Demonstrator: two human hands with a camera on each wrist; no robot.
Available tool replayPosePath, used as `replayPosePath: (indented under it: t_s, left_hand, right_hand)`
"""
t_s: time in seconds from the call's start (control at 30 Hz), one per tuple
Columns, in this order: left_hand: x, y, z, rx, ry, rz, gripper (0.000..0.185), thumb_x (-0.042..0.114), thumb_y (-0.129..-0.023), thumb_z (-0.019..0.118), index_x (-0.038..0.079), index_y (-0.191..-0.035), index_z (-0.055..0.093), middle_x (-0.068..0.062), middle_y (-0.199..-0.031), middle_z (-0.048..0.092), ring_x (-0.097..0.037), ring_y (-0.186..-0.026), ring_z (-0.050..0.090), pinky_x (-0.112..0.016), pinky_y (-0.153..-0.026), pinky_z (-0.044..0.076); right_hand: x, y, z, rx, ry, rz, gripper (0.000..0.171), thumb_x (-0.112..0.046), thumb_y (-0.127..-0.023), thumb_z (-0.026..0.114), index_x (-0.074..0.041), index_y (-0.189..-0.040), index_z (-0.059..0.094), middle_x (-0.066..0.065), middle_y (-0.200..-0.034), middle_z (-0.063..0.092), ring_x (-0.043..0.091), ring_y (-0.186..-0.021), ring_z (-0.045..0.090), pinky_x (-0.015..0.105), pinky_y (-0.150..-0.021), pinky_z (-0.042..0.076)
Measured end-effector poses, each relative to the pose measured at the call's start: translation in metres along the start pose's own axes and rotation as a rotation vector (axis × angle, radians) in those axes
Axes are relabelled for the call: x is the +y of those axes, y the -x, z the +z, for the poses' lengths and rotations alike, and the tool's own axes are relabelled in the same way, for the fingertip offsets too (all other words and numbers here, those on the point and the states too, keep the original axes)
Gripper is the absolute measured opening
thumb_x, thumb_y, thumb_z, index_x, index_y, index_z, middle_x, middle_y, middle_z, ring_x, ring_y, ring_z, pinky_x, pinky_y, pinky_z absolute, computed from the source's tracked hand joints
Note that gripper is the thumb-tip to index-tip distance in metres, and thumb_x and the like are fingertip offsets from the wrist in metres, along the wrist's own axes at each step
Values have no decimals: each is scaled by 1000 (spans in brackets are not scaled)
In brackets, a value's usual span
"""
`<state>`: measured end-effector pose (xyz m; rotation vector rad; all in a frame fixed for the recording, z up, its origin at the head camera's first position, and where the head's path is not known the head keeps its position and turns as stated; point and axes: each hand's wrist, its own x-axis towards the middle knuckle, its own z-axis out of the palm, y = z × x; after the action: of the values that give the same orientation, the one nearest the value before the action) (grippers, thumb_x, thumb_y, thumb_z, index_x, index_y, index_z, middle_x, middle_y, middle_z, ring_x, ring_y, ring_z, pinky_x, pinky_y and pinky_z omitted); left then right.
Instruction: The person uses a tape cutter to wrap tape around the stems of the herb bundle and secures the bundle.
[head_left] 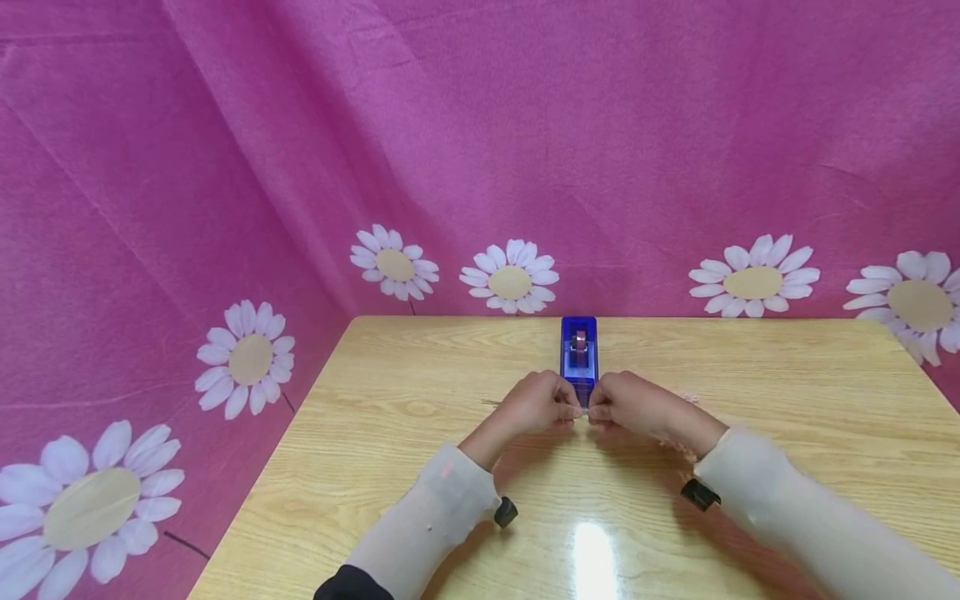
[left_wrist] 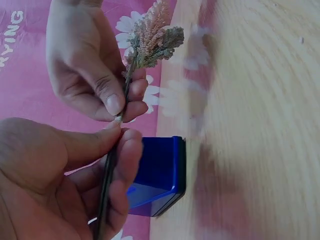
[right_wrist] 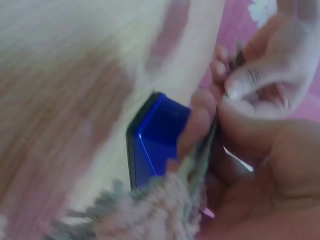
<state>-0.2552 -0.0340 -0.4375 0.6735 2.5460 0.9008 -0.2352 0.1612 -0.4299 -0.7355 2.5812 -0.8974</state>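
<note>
A bunch of thin dark flower stems (left_wrist: 106,187) with a fluffy pink and grey-green head (left_wrist: 154,40) is held between both hands. My left hand (head_left: 536,402) grips the lower stems, thumb and curled fingers around them. Closer to the flower head, my right hand (head_left: 630,402) pinches the stems between thumb and fingers. The fingertips of both hands meet at a small whitish spot (left_wrist: 119,119) on the stems. Just beyond the hands stands a blue tape dispenser (head_left: 579,372), its near end partly hidden by them in the head view.
The wooden table (head_left: 420,367) ends at the back against a pink cloth (head_left: 480,150) printed with white daisies, which also hangs along the left side. Black wrist straps (head_left: 506,512) show below the pale sleeves (head_left: 442,500).
</note>
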Motion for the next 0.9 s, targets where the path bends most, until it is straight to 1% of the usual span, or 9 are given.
replayPosePath:
  t_s: [0.1, 0.2, 0.33, 0.47, 0.53, 0.6, 0.7, 0.8, 0.9]
  left_hand:
    - [-2, -1, -3, -68, -10, 25, 21, 12, -104, 63, 0, -95, 78, -8, -79, 75, -22, -73, 72, -22, -60, 49]
    - [-3, -2, -7, -122, -49, 57, 24, 10, -106, 58, -2, -98, 77, -10, -80, 75, -20, -72, 71, -21, -61, 50]
    - [-3, -3, -8, -117, -74, 72, 23, 10, -104, 60, -2, -94, 77, -9, -76, 74, -16, -67, 68, -20, -61, 50]
    - [-3, -4, -6, -78, -80, 75, 22, 12, -103, 64, 0, -90, 77, -7, -70, 72, -13, -63, 67, -19, -61, 49]
    - [-3, -5, -5, -57, -97, 74, 21, 13, -102, 66, 2, -88, 77, -5, -69, 72, -11, -61, 66, -18, -61, 47]
    - [-2, -4, -4, -42, -96, 64, 20, 13, -101, 67, 3, -87, 77, -4, -69, 72, -11, -61, 66, -19, -62, 47]
    - [-1, -4, -4, -19, -85, 52, 18, 13, -100, 69, 4, -88, 77, -5, -71, 73, -11, -61, 63, -20, -61, 46]
    - [0, -4, -4, 8, -80, 42, 16, 13, -99, 70, 5, -87, 78, -4, -72, 73, -8, -61, 60, -21, -61, 45]
    - [0, -4, -4, 28, -78, 32, 14, 12, -98, 72, 6, -86, 77, 0, -71, 71, -7, -62, 59, -21, -61, 44]
  right_hand:
    - [-4, 4, 7, 99, 118, -13, 24, -1, -99, 64, -7, -78, 74, -1, -68, 64, 10, -62, 51, 29, -61, 46]
    - [-7, 7, 13, 179, 223, -25, 22, 4, -93, 64, -10, -78, 73, -4, -68, 63, 10, -62, 52, 29, -59, 45]
    - [-11, 9, 13, 201, 258, -14, 24, 6, -89, 64, -12, -76, 72, -6, -66, 60, 11, -61, 49, 28, -56, 41]
    - [-13, 6, 6, 155, 267, -11, 30, 3, -89, 66, -16, -67, 67, -9, -59, 48, 11, -58, 42, 27, -54, 36]
    - [-13, 4, 1, 109, 255, -13, 34, 6, -87, 64, -16, -62, 60, -9, -57, 41, 10, -57, 38, 26, -53, 33]
    - [-12, 0, -4, 59, 226, -22, 35, 8, -86, 61, -15, -61, 57, -9, -57, 38, 9, -57, 36, 25, -54, 31]
    - [-9, -4, -10, -11, 152, -8, 32, 7, -93, 60, -10, -67, 66, -6, -60, 49, 8, -58, 40, 25, -56, 36]
    - [-6, -7, -14, -57, 92, 15, 23, 0, -101, 61, -4, -84, 77, 0, -72, 68, 10, -64, 56, 27, -62, 49]
    - [-4, -7, -13, -59, 61, 19, 19, -4, -102, 62, -1, -95, 79, 5, -82, 75, 17, -74, 68, 32, -70, 56]
